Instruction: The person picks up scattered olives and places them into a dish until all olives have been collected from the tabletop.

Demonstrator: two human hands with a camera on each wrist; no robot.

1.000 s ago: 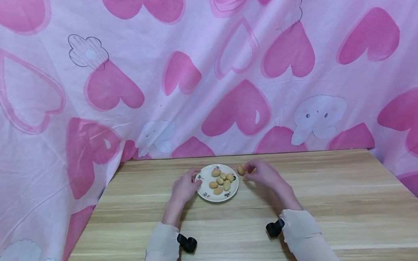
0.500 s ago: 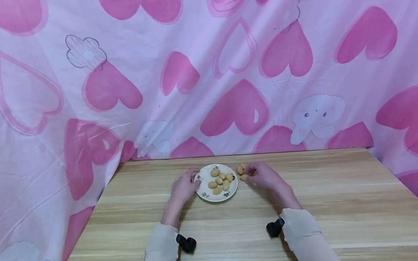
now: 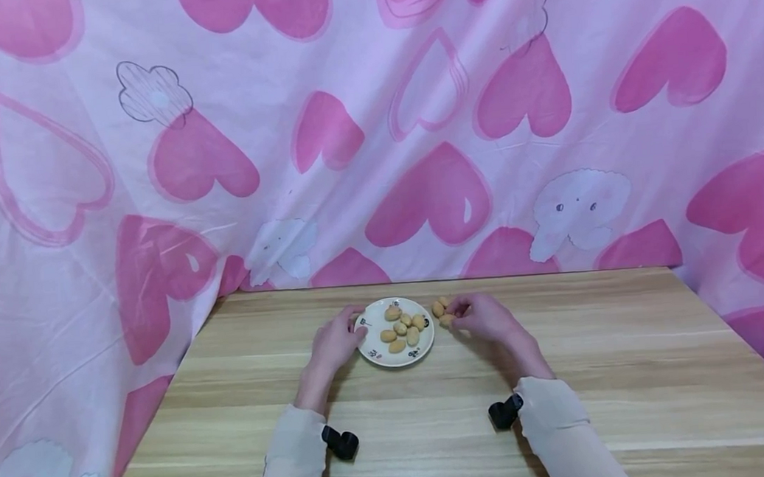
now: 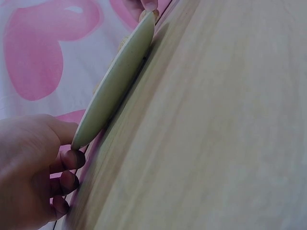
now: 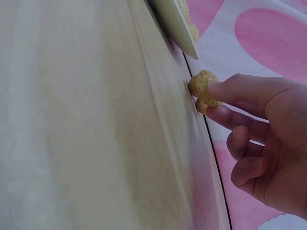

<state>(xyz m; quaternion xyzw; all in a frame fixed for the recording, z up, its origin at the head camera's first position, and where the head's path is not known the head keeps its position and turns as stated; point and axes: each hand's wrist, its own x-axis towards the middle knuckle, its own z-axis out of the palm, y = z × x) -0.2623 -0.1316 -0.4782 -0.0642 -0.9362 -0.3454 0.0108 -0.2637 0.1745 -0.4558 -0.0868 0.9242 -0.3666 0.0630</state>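
A white plate [image 3: 376, 352] with small printed figures stands on the table, bearing several tan, wrinkled oval pieces that look like nuts [image 3: 397, 346]. At its left rim my left hand [image 3: 336, 341] pinches the edge, thumb near the top and forefinger beside the underside in the left wrist view. Just right of the plate lies a small group of the same pieces [image 3: 438, 308]. My right hand [image 3: 487, 318] pinches the nearest nut-like piece [image 5: 203, 85] between thumb and forefinger, other fingers curled loosely. Another piece [image 5: 201, 106] shows partly behind it.
The wooden table [image 3: 435, 427] ends at the back against a pink cloth [image 3: 392, 193] with hearts, which also hangs along the left and right sides. A black wrist camera [image 3: 341, 444] sits on each sleeve.
My right hand has drawn slightly nearer; more nut-like pieces beside the plate have come into view, and it now pinches the nearest one. My left hand stays on the plate's rim.
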